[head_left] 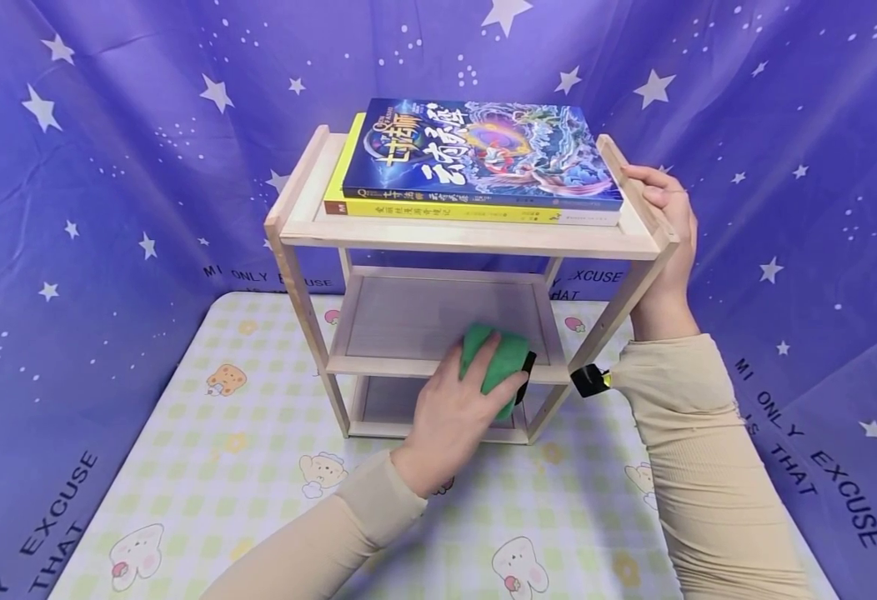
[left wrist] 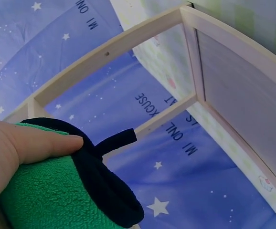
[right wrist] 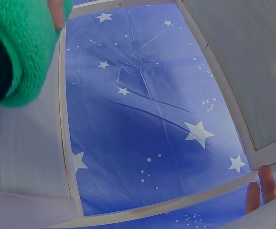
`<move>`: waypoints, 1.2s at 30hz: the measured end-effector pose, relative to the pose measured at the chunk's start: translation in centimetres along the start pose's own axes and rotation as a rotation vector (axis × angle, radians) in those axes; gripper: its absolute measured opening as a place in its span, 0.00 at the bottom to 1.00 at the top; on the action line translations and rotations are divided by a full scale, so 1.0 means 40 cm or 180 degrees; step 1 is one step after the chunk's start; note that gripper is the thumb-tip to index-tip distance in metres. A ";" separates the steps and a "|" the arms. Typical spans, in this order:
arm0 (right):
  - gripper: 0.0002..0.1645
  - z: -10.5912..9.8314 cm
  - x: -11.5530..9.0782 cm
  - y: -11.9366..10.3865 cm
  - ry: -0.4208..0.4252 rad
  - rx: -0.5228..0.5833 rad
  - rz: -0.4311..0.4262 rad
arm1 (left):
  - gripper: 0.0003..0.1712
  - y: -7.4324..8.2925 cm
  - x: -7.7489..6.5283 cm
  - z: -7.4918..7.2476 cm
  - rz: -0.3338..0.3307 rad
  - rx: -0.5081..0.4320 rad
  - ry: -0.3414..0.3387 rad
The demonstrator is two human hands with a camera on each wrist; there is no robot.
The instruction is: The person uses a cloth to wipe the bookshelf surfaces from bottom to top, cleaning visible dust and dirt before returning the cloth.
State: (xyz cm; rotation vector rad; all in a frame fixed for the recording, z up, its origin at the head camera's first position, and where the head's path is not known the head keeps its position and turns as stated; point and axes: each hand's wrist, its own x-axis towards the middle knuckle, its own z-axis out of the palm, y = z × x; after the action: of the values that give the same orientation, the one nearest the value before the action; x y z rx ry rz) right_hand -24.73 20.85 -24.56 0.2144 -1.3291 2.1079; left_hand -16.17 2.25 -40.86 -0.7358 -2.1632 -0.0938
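Note:
A folded green cloth with black trim is gripped in my left hand, at the front edge of the middle shelf of a small wooden rack. In the left wrist view, the thumb presses on the cloth's black edging. My right hand holds the rack's upper right side from outside, its thumb hidden. The right wrist view catches several of its fingertips at the frame, with the green cloth at upper left.
On the rack's top board lie two stacked books, a blue illustrated one over a yellow one. A lower shelf sits close to the checked tablecloth. Blue star-printed curtains surround the table. A black tag sits by the right cuff.

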 end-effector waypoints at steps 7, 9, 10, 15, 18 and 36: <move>0.23 0.001 -0.001 0.001 -0.0003 0.0027 -0.0015 | 0.27 -0.014 -0.011 0.000 -0.0035 -0.0081 -0.0051; 0.23 0.001 -0.001 0.001 0.0010 0.0000 -0.0013 | 0.28 -0.017 -0.013 0.001 -0.0037 -0.0084 -0.0041; 0.24 0.001 -0.001 0.001 0.0019 -0.0014 -0.0008 | 0.28 -0.018 -0.014 0.001 -0.0039 -0.0079 -0.0034; 0.24 0.001 0.000 0.001 0.0050 -0.0051 0.0006 | 0.28 -0.023 -0.019 0.000 -0.0066 -0.0082 -0.0052; 0.24 0.001 0.000 0.001 0.0049 -0.0041 0.0008 | 0.27 -0.026 -0.022 -0.003 -0.0096 -0.0098 -0.0099; 0.24 0.002 -0.002 -0.001 0.0003 0.0060 0.0018 | 0.29 -0.045 -0.039 -0.017 -0.0236 -0.0153 -0.0147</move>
State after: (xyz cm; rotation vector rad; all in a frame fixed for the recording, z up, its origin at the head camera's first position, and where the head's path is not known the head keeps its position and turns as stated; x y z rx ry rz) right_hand -24.67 20.74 -24.54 0.2179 -1.3111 2.1256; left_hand -15.90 -0.20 -41.25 -0.6911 -2.2394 -0.1693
